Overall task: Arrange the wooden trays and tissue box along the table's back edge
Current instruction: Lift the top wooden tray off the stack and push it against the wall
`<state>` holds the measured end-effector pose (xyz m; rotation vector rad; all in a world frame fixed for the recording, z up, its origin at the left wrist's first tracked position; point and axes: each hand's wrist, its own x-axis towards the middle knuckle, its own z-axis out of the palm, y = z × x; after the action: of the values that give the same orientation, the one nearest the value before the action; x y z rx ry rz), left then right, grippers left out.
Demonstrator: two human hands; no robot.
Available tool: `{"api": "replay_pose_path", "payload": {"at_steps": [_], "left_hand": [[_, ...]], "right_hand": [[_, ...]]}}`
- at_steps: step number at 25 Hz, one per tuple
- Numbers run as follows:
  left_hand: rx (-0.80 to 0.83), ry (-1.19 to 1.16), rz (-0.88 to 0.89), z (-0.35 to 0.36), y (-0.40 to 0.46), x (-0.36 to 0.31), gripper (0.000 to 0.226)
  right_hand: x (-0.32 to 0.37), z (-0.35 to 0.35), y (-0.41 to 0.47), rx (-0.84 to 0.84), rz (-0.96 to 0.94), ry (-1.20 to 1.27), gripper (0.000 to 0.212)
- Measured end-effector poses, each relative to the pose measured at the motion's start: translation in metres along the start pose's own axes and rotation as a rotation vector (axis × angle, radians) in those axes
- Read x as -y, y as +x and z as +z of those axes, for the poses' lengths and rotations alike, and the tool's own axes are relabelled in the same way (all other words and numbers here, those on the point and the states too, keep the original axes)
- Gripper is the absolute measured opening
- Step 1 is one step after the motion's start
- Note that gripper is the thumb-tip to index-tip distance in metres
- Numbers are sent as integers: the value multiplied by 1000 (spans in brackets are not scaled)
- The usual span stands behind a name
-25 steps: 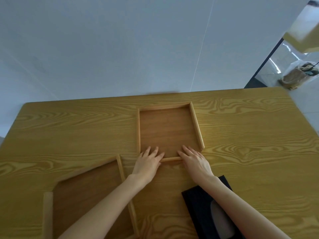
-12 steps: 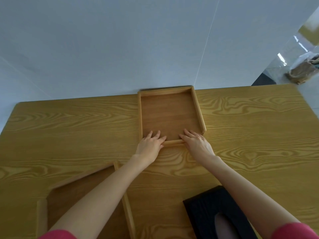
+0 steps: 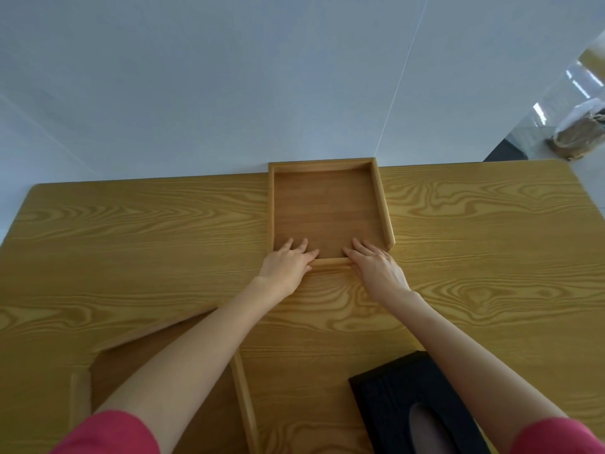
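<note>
A wooden tray (image 3: pixel 327 204) lies at the middle of the table's back edge, its far rim against the wall. My left hand (image 3: pixel 288 265) and my right hand (image 3: pixel 376 268) rest flat on the tray's near rim, fingers spread and reaching onto its floor, gripping nothing. A second wooden tray (image 3: pixel 111 362) lies skewed at the front left, partly hidden under my left forearm. A black tissue box (image 3: pixel 402 404) sits at the front right, partly covered by my right forearm.
The wooden table (image 3: pixel 131 240) stands against a pale wall (image 3: pixel 229 77). A brown paper bag (image 3: pixel 579 136) sits on the floor beyond the table's far right corner.
Both hands have pushed the wooden tray away from me across the table until its far rim reached the wall. The second tray and tissue box have stayed put.
</note>
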<state>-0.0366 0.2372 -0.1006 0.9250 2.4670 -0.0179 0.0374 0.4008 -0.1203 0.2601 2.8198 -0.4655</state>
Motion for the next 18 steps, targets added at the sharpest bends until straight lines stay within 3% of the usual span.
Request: {"api": "replay_pose_path", "payload": {"at_steps": [8, 11, 18], "left_hand": [[13, -119, -35, -5, -7, -2, 49], [-52, -169, -25, -5, -28, 0, 53], [-170, -243, -72, -1, -109, 34, 53]], "right_hand": [[12, -4, -6, 47, 61, -29, 45], [28, -9, -19, 48, 57, -29, 52], [99, -10, -80, 85, 57, 242, 53]]}}
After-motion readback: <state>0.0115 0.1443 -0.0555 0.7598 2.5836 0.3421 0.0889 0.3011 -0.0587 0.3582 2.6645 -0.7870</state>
